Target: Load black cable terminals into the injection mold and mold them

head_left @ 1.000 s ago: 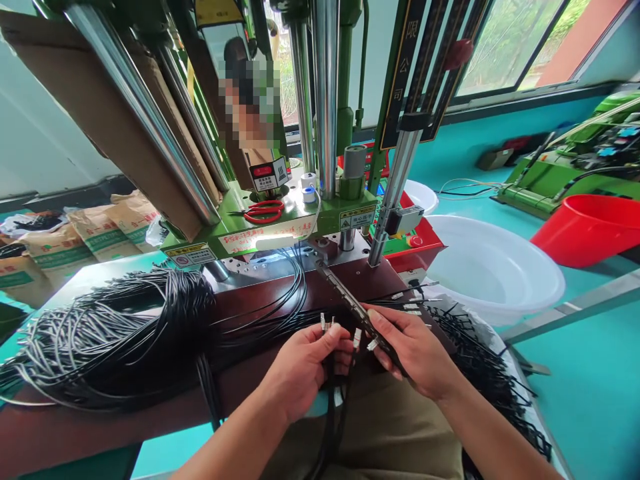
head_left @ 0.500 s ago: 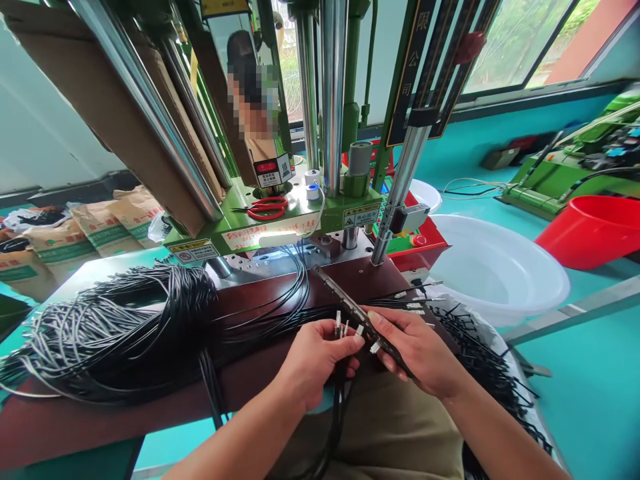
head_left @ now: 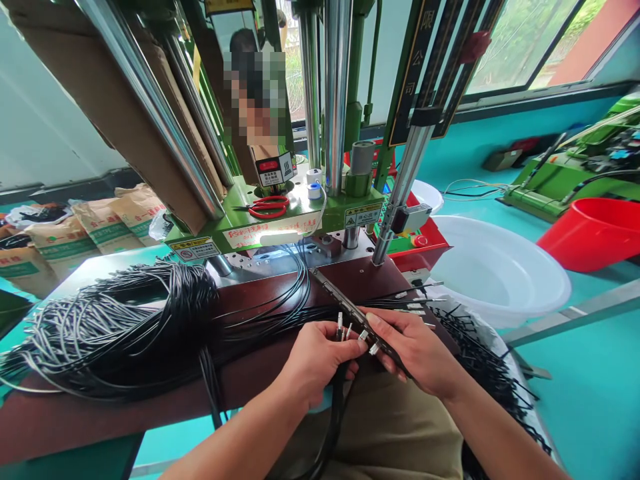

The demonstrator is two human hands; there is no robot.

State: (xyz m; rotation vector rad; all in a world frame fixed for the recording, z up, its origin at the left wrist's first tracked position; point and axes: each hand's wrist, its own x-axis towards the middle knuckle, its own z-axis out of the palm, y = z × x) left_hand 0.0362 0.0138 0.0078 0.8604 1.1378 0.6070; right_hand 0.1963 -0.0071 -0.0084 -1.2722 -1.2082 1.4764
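Observation:
My left hand (head_left: 320,357) is closed around several black cables (head_left: 334,413) with small metal connectors (head_left: 341,323) at their ends. Its thumb and forefinger pinch one connector (head_left: 363,337) against the edge of a long dark metal bar (head_left: 340,297). My right hand (head_left: 407,343) grips the near end of this bar, which slants away to the upper left and has small slots along it. Another connector (head_left: 374,349) juts from the bar beside the right fingers. Whether the pinched connector is seated in a slot, I cannot tell.
A big coil of black cable (head_left: 125,333) lies on the brown table (head_left: 165,417) at left. Behind stands a green press (head_left: 300,223) with red-handled snips (head_left: 269,207) on it. At right are a bag of black cables (head_left: 493,373), a white tub (head_left: 505,267) and a red bucket (head_left: 590,233).
My left hand has moved right and up to the bar, bringing a connector against it. My right hand keeps its hold on the bar. The view has shifted slightly.

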